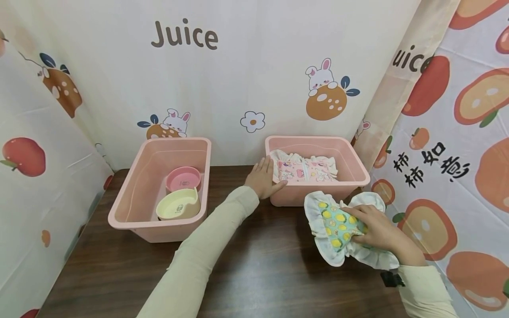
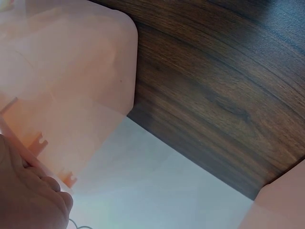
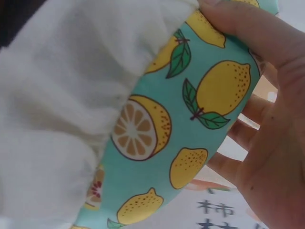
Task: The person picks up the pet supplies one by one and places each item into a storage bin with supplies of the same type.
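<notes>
My right hand (image 1: 374, 227) grips a small ruffled pillow (image 1: 338, 225) in front of the right-hand pink basin. The pillow has yellow lemons on mint green and a white frill. In the right wrist view the thumb lies over its printed face (image 3: 157, 129), with the other fingers behind. My left hand (image 1: 262, 177) touches the left rim of the right basin (image 1: 318, 190), fingers straight and thumb spread toward the front rim. From the left wrist, the fingertips (image 2: 57, 186) show right at that rim. Inside this basin lies a pink printed pillow (image 1: 294, 170) with white frills.
Another pink basin (image 1: 133, 194) stands on the left, holding a pink bowl (image 1: 184, 179) and a pale yellow bowl (image 1: 179, 204). Both basins sit on a dark wooden table (image 1: 270, 274). Printed curtains (image 1: 238, 79) enclose the back and sides.
</notes>
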A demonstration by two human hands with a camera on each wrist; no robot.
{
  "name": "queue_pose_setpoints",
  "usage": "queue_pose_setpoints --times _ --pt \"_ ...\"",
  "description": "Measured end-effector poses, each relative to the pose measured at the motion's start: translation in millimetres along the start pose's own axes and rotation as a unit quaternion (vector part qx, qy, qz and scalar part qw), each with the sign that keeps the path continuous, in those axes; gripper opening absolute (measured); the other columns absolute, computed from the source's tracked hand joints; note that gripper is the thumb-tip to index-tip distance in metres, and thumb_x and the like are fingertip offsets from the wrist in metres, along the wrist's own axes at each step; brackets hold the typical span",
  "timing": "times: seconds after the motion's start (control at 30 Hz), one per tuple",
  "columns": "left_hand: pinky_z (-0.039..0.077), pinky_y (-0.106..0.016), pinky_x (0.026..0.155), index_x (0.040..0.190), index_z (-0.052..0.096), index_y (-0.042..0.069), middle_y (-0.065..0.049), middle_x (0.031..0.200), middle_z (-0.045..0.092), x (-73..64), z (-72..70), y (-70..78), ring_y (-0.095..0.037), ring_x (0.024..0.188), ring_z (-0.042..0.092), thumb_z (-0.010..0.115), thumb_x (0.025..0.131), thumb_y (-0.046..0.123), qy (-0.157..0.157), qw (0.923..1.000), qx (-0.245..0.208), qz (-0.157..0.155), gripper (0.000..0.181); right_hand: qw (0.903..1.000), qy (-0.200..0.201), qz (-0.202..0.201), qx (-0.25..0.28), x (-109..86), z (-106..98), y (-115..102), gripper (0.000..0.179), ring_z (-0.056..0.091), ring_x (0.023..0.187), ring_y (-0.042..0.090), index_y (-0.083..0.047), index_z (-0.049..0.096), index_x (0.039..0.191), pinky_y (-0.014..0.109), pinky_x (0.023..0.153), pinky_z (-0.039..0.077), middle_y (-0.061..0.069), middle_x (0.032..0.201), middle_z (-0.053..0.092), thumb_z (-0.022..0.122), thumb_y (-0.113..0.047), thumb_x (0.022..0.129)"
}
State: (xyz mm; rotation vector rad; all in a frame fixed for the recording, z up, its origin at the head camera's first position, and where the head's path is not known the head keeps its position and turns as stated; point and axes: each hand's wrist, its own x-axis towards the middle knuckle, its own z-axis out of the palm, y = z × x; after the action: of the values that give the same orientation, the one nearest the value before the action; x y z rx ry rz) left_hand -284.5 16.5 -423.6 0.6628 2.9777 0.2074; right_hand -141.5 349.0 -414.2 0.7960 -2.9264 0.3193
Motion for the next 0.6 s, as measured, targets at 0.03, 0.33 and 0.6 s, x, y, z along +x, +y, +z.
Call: queue_pose_setpoints --times 0.03,0.33,0.6 --pt "0.009 -0.036 0.120 0.153 0.007 0.002 -0.013 0.161 0.003 -0.1 0.0 0.0 -0.025 0.148 0.004 0.026 0.092 0.070 0.000 1.0000 0.001 0.000 0.094 1.0000 0.005 -0.003 -0.003 0.7 -3.3 -1.6 0.078 0.053 0.100 0.032 -0.010 0.058 0.131 0.051 0.078 0.046 0.012 0.111 0.061 0.089 -0.019 0.059" --pt "0.009 -0.036 0.120 0.153 0.006 0.002 -0.012 0.161 0.002 -1.1 -0.7 0.2 -0.025 0.148 0.003 0.025 0.093 0.070 -0.003 1.0000 0.000 0.001 0.093 0.9996 0.026 -0.007 -0.010 10.4 -34.5 -12.4 0.081 0.051 0.100 0.028 -0.013 0.056 0.133 0.047 0.077 0.042 0.012 0.113 0.060 0.089 -0.016 0.059" --pt "0.009 -0.036 0.120 0.153 0.005 0.002 -0.013 0.161 0.002 -0.9 -1.7 0.2 -0.025 0.148 0.003 0.024 0.093 0.070 -0.006 1.0000 0.005 0.002 0.093 0.9979 0.058 -0.028 0.001 29.2 -55.3 -16.6 0.081 0.049 0.103 0.030 -0.009 0.058 0.130 0.046 0.079 0.041 0.013 0.113 0.060 0.090 -0.010 0.056"
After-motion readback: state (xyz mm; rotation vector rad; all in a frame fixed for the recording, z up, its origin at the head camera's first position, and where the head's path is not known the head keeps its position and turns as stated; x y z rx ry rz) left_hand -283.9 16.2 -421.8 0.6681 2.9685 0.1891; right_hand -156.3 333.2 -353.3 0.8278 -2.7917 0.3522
